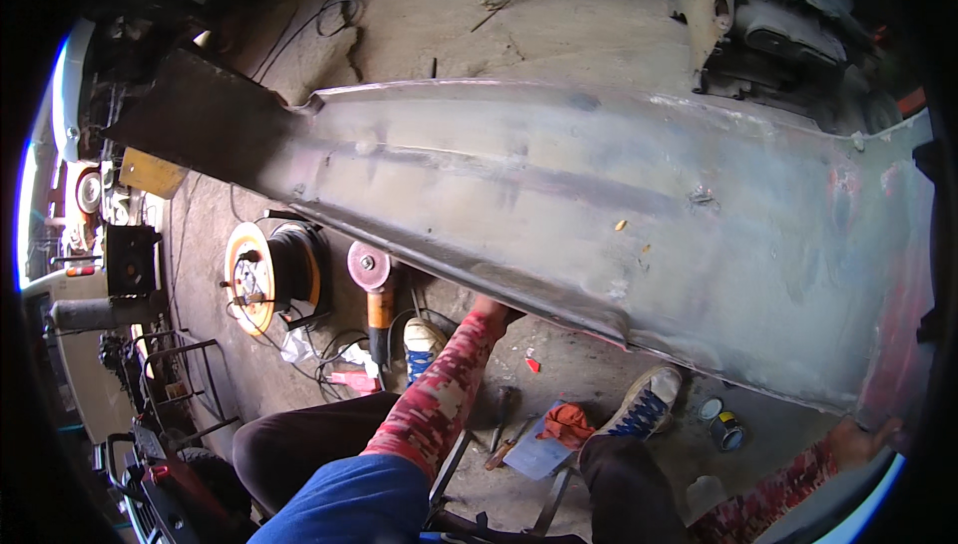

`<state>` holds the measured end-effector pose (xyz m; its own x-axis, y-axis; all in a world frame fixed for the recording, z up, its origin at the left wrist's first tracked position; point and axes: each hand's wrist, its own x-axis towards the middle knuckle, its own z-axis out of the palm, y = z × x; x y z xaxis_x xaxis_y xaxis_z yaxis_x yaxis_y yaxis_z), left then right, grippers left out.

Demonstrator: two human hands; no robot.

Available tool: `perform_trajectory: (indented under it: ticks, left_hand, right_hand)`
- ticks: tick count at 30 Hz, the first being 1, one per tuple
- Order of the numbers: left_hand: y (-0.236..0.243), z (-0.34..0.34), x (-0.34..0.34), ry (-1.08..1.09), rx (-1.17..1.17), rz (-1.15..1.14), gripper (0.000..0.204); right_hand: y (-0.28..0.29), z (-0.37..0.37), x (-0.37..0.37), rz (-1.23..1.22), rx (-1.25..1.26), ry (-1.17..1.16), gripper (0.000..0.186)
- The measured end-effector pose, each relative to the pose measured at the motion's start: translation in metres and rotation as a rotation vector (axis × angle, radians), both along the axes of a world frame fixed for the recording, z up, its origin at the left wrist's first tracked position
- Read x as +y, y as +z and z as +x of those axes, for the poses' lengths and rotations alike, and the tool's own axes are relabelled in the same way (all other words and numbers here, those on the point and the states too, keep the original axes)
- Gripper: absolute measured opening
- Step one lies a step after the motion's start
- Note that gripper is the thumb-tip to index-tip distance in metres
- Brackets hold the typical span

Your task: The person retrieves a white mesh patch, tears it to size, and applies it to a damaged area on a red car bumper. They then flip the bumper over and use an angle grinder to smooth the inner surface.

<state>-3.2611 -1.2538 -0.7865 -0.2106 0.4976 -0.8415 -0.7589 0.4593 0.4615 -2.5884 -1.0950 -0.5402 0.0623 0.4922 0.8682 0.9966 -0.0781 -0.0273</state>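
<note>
Panel (559,205) meets right hand (864,443); label (720,424) on tin (730,436) is blurred.

Left hand (488,305) mostly hidden beneath grey panel (479,210)

A fisheye head view looks down from above the person's knees (289,449), facing across the nearby grey panel (519,215).

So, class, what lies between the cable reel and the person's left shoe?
The head view shows an angle grinder between the cable reel and the left shoe.
</note>
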Motion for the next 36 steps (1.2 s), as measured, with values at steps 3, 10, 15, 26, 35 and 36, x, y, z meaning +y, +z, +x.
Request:
perform_trajectory:
  ticks: [3,10,15,26,35,36]
  left_hand:
    - [0.047,-0.011,-0.028,0.389,-0.087,0.158,0.056]
    - [0.117,-0.032,-0.012,0.372,0.161,0.125,0.066]
    - [0.100,-0.033,0.005,0.299,0.171,-0.087,0.035]
    - [0.085,-0.053,-0.024,0.239,0.073,0.012,0.034]
    - [0.120,-0.058,-0.058,-0.238,0.158,-0.172,0.092]
    - [0.131,-0.070,-0.065,-0.470,0.260,-0.228,0.092]
  right_hand:
    - [-0.025,0.028,0.006,-0.002,0.059,0.064,0.044]
    - [-0.034,0.034,0.017,-0.008,-0.105,0.089,0.047]
    - [-0.026,0.001,0.019,-0.024,-0.080,0.166,0.048]
    - [-0.021,-0.018,-0.006,0.048,0.664,0.430,0.039]
    - [-0.014,-0.028,-0.030,-0.110,-0.164,0.116,0.047]
    - [-0.017,-0.023,-0.030,-0.150,-0.106,0.082,0.047]
